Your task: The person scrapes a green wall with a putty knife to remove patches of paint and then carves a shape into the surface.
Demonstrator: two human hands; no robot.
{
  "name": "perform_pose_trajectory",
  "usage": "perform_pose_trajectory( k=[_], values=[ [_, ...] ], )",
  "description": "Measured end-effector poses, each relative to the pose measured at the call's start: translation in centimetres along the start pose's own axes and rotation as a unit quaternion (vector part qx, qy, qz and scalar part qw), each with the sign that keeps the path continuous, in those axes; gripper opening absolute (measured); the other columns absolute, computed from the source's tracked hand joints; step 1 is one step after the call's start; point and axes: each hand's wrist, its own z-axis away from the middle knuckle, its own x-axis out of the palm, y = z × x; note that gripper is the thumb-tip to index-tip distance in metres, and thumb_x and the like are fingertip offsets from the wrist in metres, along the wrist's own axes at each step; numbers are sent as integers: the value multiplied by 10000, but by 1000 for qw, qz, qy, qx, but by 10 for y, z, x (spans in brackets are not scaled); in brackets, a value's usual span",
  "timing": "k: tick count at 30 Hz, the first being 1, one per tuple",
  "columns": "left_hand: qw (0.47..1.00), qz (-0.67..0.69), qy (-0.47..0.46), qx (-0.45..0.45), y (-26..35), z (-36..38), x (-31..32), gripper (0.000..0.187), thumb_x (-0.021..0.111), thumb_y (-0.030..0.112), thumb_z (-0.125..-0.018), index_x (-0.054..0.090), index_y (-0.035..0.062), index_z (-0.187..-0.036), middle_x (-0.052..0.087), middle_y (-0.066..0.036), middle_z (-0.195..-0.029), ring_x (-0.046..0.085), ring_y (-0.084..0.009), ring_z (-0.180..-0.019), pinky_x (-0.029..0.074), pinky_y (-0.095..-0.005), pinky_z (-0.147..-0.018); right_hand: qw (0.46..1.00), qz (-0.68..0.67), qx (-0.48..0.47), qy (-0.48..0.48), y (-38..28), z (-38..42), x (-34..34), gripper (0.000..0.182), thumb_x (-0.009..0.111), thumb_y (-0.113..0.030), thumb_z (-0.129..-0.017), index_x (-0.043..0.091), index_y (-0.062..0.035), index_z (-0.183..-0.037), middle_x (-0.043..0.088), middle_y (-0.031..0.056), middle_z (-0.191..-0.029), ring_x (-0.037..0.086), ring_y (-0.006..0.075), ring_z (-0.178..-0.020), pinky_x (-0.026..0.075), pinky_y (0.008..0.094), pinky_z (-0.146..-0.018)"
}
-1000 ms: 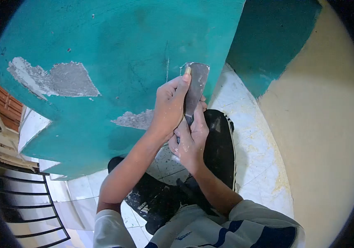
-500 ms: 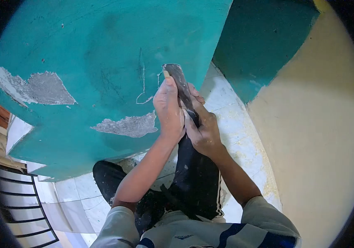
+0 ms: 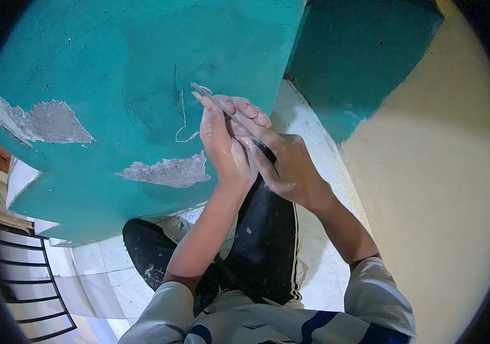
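My right hand point(image 3: 288, 163) is closed round the black handle of a scraper point(image 3: 227, 112), a long flat metal blade now turned nearly edge-on. The blade slants up and left across my left hand point(image 3: 221, 143). That hand is open, palm up and whitened with dust, its thumb lying along the blade near the tip and its fingers stretched out on the other side. Both hands are in front of a teal wall point(image 3: 101, 57), close to a thin scratched white outline point(image 3: 185, 123). Below that lies a bare grey patch point(image 3: 167, 172) where paint is off.
A larger bare patch point(image 3: 56, 120) marks the wall at left. Black metal bars point(image 3: 21, 281) stand at lower left. A cream wall point(image 3: 428, 189) with a dark teal section point(image 3: 359, 63) rises at right. White floor tiles point(image 3: 104, 258) lie below, beside my black-trousered legs point(image 3: 262, 241).
The scraper has turned from showing its flat face to nearly edge-on, its tip swinging left. My left hand has opened out, palm up. The view has shifted slightly.
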Motion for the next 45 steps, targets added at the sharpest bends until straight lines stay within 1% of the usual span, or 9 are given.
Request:
perform_pose_trajectory(
  k=[12,15,18,21,27,36,39,42,45],
  values=[
    [985,162,-34,42,-6,-7,22,163,450,189,-1031,483,79,-914,484,-42,-879,491,-160,-810,460,-302,-805,994,4,-71,-78,-17,-32,-51,447,657,-33,-831,572,-38,-1271,645,249,-927,615,408,-807,493,447,-706],
    [984,168,-39,50,-4,-8,26,156,451,177,-1027,485,74,-916,481,-41,-877,492,-162,-812,462,-300,-813,983,70,-168,1,-8,-27,-47,427,640,-60,-847,581,-66,-1269,649,229,-899,619,392,-776,494,440,-697],
    [974,220,-49,36,-1,-8,30,146,442,154,-1027,489,68,-918,484,-43,-874,499,-168,-826,466,-305,-838,983,100,-133,-80,-17,-37,-56,401,606,-84,-866,590,-95,-1267,647,215,-874,633,369,-773,495,445,-695],
    [960,275,-48,-4,1,-11,30,153,475,197,-1022,515,105,-906,504,-23,-905,502,-171,-863,461,-316,-859,966,191,-138,-104,-32,-39,-70,193,563,-125,-889,592,-40,-1060,624,162,-841,646,348,-781,518,434,-681],
    [930,351,-82,-68,14,-7,44,160,434,177,-1025,526,100,-918,537,-28,-931,535,-175,-955,452,-335,-957,940,262,-215,-53,-56,-53,-84,185,561,-161,-873,640,-47,-995,652,175,-843,664,359,-784,533,446,-676],
    [944,318,-17,-92,30,-7,49,233,402,238,-1029,599,112,-1029,616,10,-1049,564,-148,-1041,459,-361,-953,921,304,-162,-182,-92,-90,-98,220,584,-208,-845,702,-56,-949,690,189,-918,682,348,-831,543,438,-679],
    [893,386,-194,-127,25,-12,26,228,413,231,-1022,608,120,-1065,629,-3,-1123,574,-151,-1075,484,-347,-884,900,290,-123,-301,-88,-107,-99,318,584,-219,-891,673,-88,-1166,680,183,-1030,640,373,-913,514,420,-799],
    [918,361,-73,-146,18,8,21,230,431,267,-1020,606,129,-1081,614,-50,-1205,564,-186,-1123,495,-312,-844,938,171,-193,-232,-58,-80,-99,371,592,-263,-914,629,-142,-1262,670,197,-1034,628,386,-890,513,417,-794],
    [967,211,94,-103,15,29,28,215,402,242,-1037,578,124,-1067,608,-33,-1052,558,-215,-1023,484,-374,-934,956,166,-38,-240,-54,-46,-82,384,582,-307,-932,603,-206,-1302,652,221,-989,612,392,-859,480,446,-755]
  ],
)
